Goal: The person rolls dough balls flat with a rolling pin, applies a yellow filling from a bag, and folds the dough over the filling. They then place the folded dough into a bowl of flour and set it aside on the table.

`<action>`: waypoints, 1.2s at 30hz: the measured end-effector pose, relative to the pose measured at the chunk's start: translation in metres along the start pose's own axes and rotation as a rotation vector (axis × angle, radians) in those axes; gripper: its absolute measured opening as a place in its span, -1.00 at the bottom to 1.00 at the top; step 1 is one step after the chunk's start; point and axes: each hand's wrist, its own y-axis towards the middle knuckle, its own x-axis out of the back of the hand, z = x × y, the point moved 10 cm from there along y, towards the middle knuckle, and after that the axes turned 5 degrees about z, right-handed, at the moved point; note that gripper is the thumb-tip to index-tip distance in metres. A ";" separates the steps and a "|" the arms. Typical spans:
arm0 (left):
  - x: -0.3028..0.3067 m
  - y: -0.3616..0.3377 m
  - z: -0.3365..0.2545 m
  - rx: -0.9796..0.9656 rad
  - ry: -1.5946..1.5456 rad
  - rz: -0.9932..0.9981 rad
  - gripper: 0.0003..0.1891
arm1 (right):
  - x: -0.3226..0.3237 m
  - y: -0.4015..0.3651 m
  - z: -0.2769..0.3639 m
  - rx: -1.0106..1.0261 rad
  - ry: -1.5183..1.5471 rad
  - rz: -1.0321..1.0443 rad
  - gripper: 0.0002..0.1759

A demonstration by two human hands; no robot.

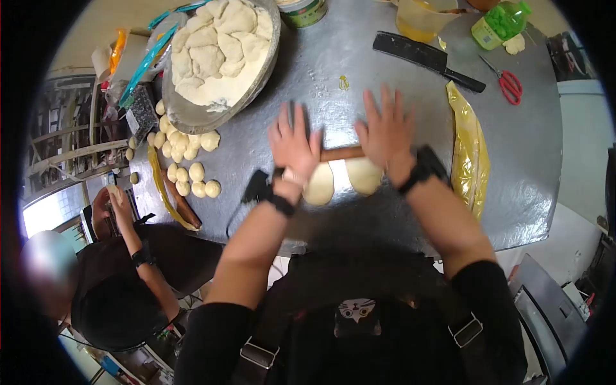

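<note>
Both my hands press on a wooden rolling pin (342,153) lying crosswise on the metal table. My left hand (296,144) rests on its left end, fingers stretched forward and apart. On the right end lies my right hand (387,138), palm down with fingers spread. Beneath and just behind the pin are two flattened dough pieces, the left dough piece (319,186) by my left wrist and the right dough piece (365,176) by my right wrist. Their far edges are hidden by the pin and hands.
Several dough balls (182,144) sit at left below a large bowl (274,48) of floury dough. A black cleaver (410,51), red-handled scissors (511,86), a green bottle (494,29) and yellow plastic wrap (468,147) lie to the right. Another person (122,282) works at left.
</note>
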 end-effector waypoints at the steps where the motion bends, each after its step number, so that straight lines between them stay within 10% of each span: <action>1: -0.008 0.022 0.012 0.028 -0.046 0.059 -0.60 | 0.005 0.029 -0.001 0.023 -0.014 -0.116 -0.35; 8: -0.016 0.000 0.019 -0.187 -0.256 0.207 -0.69 | -0.009 0.004 -0.003 0.410 0.363 0.005 -0.72; 17: 0.006 -0.096 0.001 -0.177 -0.199 0.175 -0.61 | 0.013 -0.085 -0.002 0.331 0.359 0.150 -0.52; 18: -0.014 -0.080 0.035 0.067 -0.496 0.178 -0.61 | 0.017 -0.061 -0.009 0.290 0.339 0.056 -0.48; 20: -0.020 -0.035 0.029 0.149 -0.311 0.536 -0.46 | 0.014 -0.029 -0.004 0.215 0.333 -0.053 -0.40; 23: -0.011 -0.060 0.008 -0.035 -0.014 0.016 -0.25 | -0.005 -0.043 -0.007 0.030 0.107 0.017 -0.29; 26: -0.012 -0.126 -0.014 0.030 -0.044 0.251 -0.05 | -0.003 -0.117 0.006 0.057 0.094 0.272 -0.17; 32: -0.020 -0.213 -0.037 -0.198 -0.038 0.465 -0.44 | -0.009 -0.218 0.017 0.428 0.263 0.444 -0.09; 34: -0.011 -0.222 -0.033 -0.282 -0.313 0.366 -0.62 | 0.028 -0.176 -0.004 0.368 0.232 0.603 -0.06; 36: 0.024 -0.219 -0.035 -0.298 -0.421 0.166 -0.67 | 0.062 -0.119 -0.097 -0.109 0.110 0.145 0.10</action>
